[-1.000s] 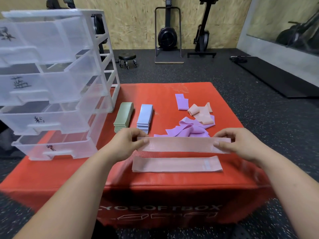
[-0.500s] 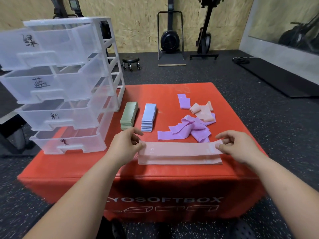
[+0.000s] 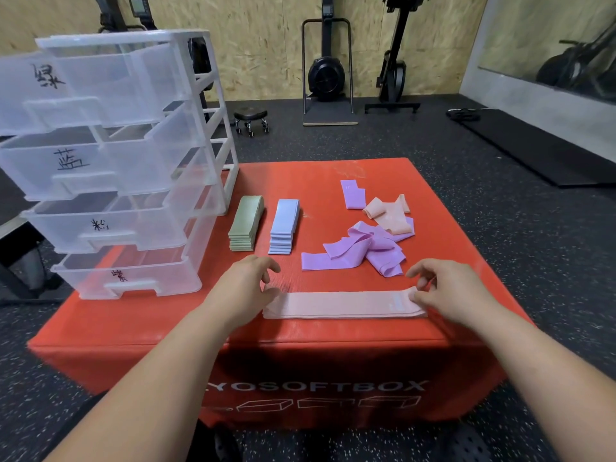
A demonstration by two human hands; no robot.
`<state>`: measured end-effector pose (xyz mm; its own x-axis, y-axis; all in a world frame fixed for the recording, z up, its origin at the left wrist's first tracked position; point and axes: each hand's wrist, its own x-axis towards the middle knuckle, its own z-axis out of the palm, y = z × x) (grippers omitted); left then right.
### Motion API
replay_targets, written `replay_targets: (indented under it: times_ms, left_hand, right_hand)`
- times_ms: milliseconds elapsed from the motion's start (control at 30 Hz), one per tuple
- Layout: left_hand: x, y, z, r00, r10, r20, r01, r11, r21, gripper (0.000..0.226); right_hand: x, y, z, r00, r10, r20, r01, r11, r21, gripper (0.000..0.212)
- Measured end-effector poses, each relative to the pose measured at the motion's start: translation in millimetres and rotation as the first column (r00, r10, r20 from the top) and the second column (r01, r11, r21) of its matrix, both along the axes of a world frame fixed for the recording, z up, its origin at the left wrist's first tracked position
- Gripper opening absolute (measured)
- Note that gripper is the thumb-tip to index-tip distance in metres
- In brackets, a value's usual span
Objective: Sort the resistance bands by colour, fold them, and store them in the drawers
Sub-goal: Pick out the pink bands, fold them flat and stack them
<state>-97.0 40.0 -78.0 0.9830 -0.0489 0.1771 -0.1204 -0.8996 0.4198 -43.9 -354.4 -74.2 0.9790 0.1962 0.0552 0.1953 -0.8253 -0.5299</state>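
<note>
- The right hand [image 3: 453,291] is held with its fingers curled at the right end of the pale pink stretch-fabric resistance bands [image 3: 343,305]. That end appears to be pinched between thumb and forefinger and is raised slightly.
- The left hand [image 3: 245,288] is kept relaxed, its fingers loosely curled and lifted. Only the thumb is laid against the left end of the same bands, and nothing is gripped by it.
- The pink bands are laid flat, one on another, lengthwise near the front edge of the red padded soft box [image 3: 160,325], between the two hands.
- They are judged light, limp and stretchy. If lifted by one end alone they would be expected to sag and slide apart. The ends are best taken with all layers pinched together, one end then being carried over to the other for the fold.
- Just beyond, a loose heap of purple flat bands [image 3: 363,251] is seen, with a crumpled peach band [image 3: 390,213] lying partly on its far side. Neither is folded.
- Further left, a folded stack of sage-green bands [image 3: 245,225] and a folded stack of light-blue bands [image 3: 283,226] are set side by side, not touching.
- At far left a clear plastic four-drawer cabinet [image 3: 200,161] stands on the box, its drawers pulled out and hand-labelled. No bands can be made out inside, so storing is judged not yet begun.
</note>
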Motion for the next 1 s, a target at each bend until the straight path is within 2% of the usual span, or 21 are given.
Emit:
replay_targets:
  times_ms: [133,233,300,500,600,867,1000]
  left_hand:
    - [-1,10,4,0.995,-0.043,-0.086,0.042,0.999,-0.012,0.046]
    - [-4,19,4,0.967,-0.139,-0.213,0.145,0.989,0.012,0.071]
    - [-6,20,3,0.959,-0.149,-0.24,0.16,0.987,0.029,0.078]
    - [-8,16,2,0.969,-0.132,-0.209,0.148,0.987,0.063,0.075]
    - [-9,16,2,0.968,-0.136,-0.212,0.152,0.986,0.064,0.074]
    - [-5,16,2,0.971,-0.165,-0.174,0.187,0.975,0.118,0.064]
    - [1,14,0,0.96,-0.206,-0.191,0.233,0.963,0.133,0.066]
  right_hand:
    - [2,-8,12,0.996,0.089,0.003,-0.089,0.996,-0.029,0.041]
    - [-1,-14,15,0.975,0.199,-0.104,-0.208,0.974,-0.092,0.062]
    - [-3,-16,13,0.958,0.228,-0.176,-0.251,0.961,-0.12,0.07]
    - [-3,-21,12,0.961,0.219,-0.17,-0.239,0.965,-0.106,0.061]
    - [-3,-21,10,0.958,0.232,-0.171,-0.26,0.952,-0.16,0.058]
    - [-2,-22,13,0.963,0.226,-0.15,-0.251,0.952,-0.176,0.048]
    - [3,-19,12,0.957,0.247,-0.155,-0.278,0.932,-0.233,0.048]
